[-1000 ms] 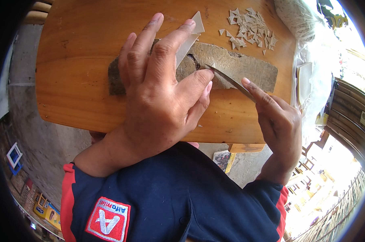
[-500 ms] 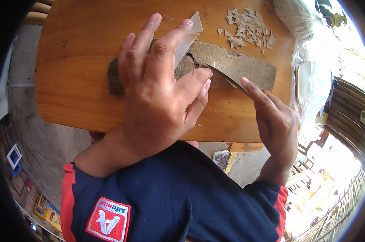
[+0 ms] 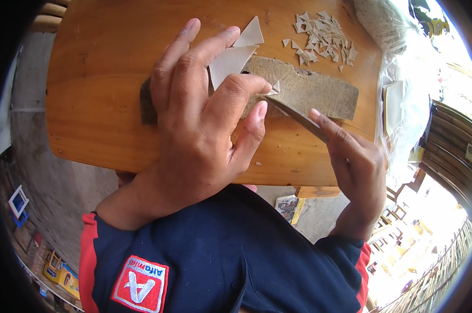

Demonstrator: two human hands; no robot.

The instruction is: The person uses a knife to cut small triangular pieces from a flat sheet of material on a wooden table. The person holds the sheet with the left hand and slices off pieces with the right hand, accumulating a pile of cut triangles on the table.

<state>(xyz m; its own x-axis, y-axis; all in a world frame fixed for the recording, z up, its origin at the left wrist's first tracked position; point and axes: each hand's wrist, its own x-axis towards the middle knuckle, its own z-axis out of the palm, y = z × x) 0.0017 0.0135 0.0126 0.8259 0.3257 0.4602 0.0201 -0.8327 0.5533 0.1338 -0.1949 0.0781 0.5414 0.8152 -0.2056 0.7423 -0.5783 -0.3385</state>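
A worn wooden block (image 3: 319, 91) lies across the table. Over its left half is my left hand (image 3: 194, 120), fingers spread, the index fingertip touching small pale cut pieces (image 3: 276, 89) at the blade's tip. The thumb stands apart from the index finger. Beneath and beside the fingers lies a thin, pale flat sheet (image 3: 229, 65), partly covered by the hand. A pale triangular piece (image 3: 252, 32) sits just beyond it. My right hand (image 3: 357, 161) grips a narrow knife (image 3: 302, 120), forefinger along its back; the handle is hidden in the palm. The blade's tip rests at the block.
Many small pale triangles (image 3: 327, 39) are heaped at the far right of the wooden table (image 3: 100, 94). Clear plastic wrapping (image 3: 395, 104) hangs along the table's right edge. A printed packet (image 3: 287, 207) lies below the near edge.
My left index finger has stretched forward onto the small pieces, and the thumb has parted from it. More of the pale sheet shows. The knife has shifted slightly nearer to me.
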